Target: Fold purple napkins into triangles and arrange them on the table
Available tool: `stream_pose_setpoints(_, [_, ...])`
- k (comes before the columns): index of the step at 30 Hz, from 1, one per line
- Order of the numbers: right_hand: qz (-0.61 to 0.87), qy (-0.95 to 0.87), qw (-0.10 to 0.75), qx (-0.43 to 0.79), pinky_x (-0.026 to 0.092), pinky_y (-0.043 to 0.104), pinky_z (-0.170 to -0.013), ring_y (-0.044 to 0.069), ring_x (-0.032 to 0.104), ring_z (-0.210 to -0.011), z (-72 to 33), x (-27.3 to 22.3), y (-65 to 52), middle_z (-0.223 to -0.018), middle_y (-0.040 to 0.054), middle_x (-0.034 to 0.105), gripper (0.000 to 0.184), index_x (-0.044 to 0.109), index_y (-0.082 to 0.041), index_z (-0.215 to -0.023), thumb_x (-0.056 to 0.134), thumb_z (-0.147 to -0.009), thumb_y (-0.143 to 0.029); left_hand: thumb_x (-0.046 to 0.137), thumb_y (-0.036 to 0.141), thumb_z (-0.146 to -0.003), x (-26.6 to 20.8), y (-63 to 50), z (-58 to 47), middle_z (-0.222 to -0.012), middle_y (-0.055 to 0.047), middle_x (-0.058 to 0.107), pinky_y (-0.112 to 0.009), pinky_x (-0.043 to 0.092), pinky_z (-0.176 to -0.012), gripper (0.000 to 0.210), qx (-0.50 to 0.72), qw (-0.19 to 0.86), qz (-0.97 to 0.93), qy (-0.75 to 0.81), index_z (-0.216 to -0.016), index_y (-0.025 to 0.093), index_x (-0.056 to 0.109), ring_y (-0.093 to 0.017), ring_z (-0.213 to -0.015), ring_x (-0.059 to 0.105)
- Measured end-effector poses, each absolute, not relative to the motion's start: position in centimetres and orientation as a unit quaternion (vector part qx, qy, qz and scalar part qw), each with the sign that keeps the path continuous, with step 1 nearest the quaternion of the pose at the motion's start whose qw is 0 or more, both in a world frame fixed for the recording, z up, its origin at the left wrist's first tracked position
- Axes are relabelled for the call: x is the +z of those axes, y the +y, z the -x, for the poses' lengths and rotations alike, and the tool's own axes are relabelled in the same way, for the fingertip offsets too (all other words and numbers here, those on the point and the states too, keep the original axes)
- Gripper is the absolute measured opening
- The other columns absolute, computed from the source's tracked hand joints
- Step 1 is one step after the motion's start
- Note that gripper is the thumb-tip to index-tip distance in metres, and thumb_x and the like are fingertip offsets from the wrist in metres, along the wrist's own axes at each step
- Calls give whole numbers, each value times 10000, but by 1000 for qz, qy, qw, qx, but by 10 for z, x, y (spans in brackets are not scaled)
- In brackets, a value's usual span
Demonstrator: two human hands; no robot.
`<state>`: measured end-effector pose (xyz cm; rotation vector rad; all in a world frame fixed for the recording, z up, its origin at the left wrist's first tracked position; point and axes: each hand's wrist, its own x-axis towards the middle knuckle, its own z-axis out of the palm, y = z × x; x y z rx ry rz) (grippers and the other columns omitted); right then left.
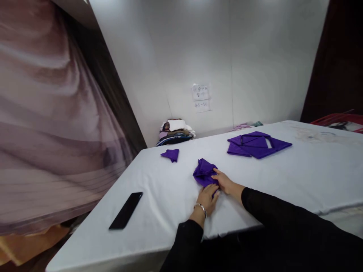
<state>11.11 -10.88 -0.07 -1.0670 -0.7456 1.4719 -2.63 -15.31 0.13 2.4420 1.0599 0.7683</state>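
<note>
A partly folded purple cloth napkin (203, 170) lies on the white-covered table in front of me, its far part standing up in loose pleats. My left hand (208, 199), with a bracelet at the wrist, closes on the napkin's near edge. From the right, my right hand (224, 181) grips its side with thumb and fingers. The two hands are close together, and part of the cloth is hidden beneath them. Farther off to the left sits a small folded purple napkin (171, 155). Several flat folded purple napkins (255, 145) overlap toward the back right.
A black phone (126, 210) lies near the left edge of the white tablecloth (159, 181). Stacked folded fabrics (176, 132) stand against the wall beyond the table. Paper notes (201, 97) hang on that wall, and a pinkish curtain (42, 113) drapes down at left.
</note>
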Motion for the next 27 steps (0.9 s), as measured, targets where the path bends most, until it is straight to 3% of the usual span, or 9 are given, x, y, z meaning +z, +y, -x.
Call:
stream_pose_setpoints(7, [475, -349, 548, 593, 481, 305, -723, 161, 609, -735, -113, -5, -110, -949, 59, 655, 717, 332, -161, -1332, 514, -645, -63, 438, 435, -841, 6, -155, 37, -1114, -71, 615, -369, 431, -922, 401, 347, 194, -822, 407, -1146, 198, 547, -193, -1031, 546])
stream_pose_setpoints(10, [470, -385, 532, 590, 487, 313, -658, 160, 602, -653, -113, -8, -112, -875, 34, 664, 738, 327, -177, -1337, 512, -630, -71, 450, 391, -840, 10, -148, 46, -1100, -88, 603, -400, 419, -927, 376, 427, 125, -754, 484, -1149, 191, 527, -207, -1042, 531])
stream_pose_setpoints(14, [473, -491, 501, 533, 480, 319, -713, 177, 609, -775, -114, -12, -109, -1012, 37, 651, 669, 441, -201, -1269, 522, -614, -93, 570, 282, -754, 14, -135, 55, -1384, -107, 368, -496, 247, -1038, 593, 411, -3, -745, 525, -1310, 215, 375, -281, -1287, 277])
stream_pose_setpoints(16, [468, -548, 490, 490, 460, 332, -790, 196, 590, -895, -114, -13, -106, -1091, 36, 628, 598, 531, -202, -1184, 518, -596, -96, 587, 203, -721, 13, -128, 57, -1448, -72, 267, -488, 232, -1045, 661, 373, 10, -764, 527, -1334, 261, 344, -281, -1314, 226])
stream_pose_setpoints(18, [461, -588, 476, 463, 449, 337, -807, 203, 580, -918, -114, -14, -103, -1085, 31, 632, 532, 588, -203, -1100, 512, -583, -102, 568, 150, -718, 10, -116, 59, -1369, -61, 407, -422, 321, -1002, 588, 352, 73, -762, 538, -1275, 280, 434, -245, -1234, 377])
stream_pose_setpoints(21, [447, -590, 449, 501, 468, 314, -685, 179, 604, -760, -112, -15, -102, -940, 10, 671, 455, 605, -207, -1039, 511, -597, -149, 522, 168, -765, 11, -90, 69, -1050, -46, 638, -329, 429, -875, 327, 359, 137, -724, 573, -1070, 253, 606, -185, -976, 569])
stream_pose_setpoints(27, [445, -438, 505, 596, 417, 251, -489, 134, 563, -504, -128, -11, -94, -652, -36, 653, 391, 578, -202, -965, 556, -575, -221, 519, 182, -761, 45, -20, 116, -852, -50, 666, -268, 449, -751, 193, 440, 121, -604, 654, -904, 170, 648, -155, -788, 596])
